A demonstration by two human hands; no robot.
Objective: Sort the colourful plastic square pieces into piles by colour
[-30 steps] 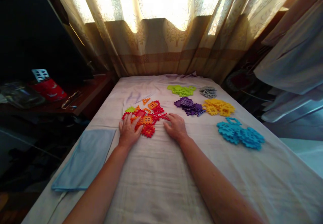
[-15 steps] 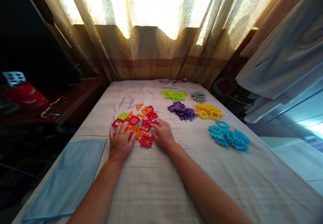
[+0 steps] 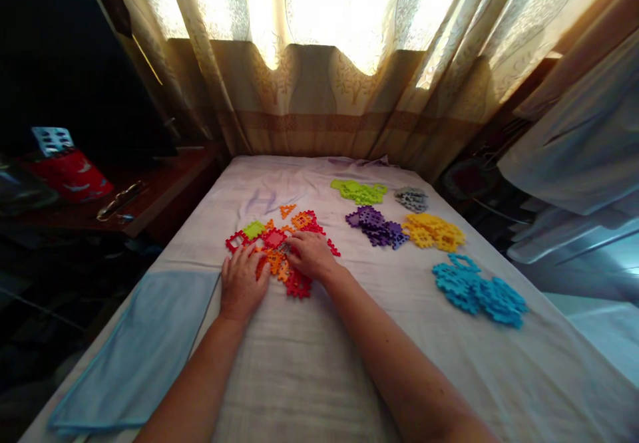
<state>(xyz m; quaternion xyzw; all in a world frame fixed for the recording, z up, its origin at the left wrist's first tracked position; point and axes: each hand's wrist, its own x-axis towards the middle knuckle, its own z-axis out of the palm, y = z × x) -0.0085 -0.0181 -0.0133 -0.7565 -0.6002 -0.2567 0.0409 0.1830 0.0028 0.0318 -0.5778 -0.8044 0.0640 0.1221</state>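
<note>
Mostly red and orange toothed pieces lie in a loose pile on the cloth-covered table; a red piece (image 3: pixel 298 285) is at the near edge and a lime piece (image 3: pixel 253 229) at the upper left. My left hand (image 3: pixel 243 283) rests with spread fingers on the pile's left side, touching orange pieces (image 3: pixel 272 259). Across from it, my right hand (image 3: pixel 310 255) reaches over the right part of the pile, its fingers bent down at a small grey piece. Whether those fingertips grip anything is hidden.
Sorted piles lie to the right: lime (image 3: pixel 359 192), grey (image 3: pixel 411 199), purple (image 3: pixel 375 226), yellow (image 3: pixel 434 231) and blue (image 3: pixel 478 290). A folded blue cloth (image 3: pixel 140 346) covers the table's left side. Curtains hang behind; a red pouch (image 3: pixel 74 175) stands on the dark side furniture.
My right hand has moved inward over the pile, from its right edge to its middle. The camera view has turned slightly left.
</note>
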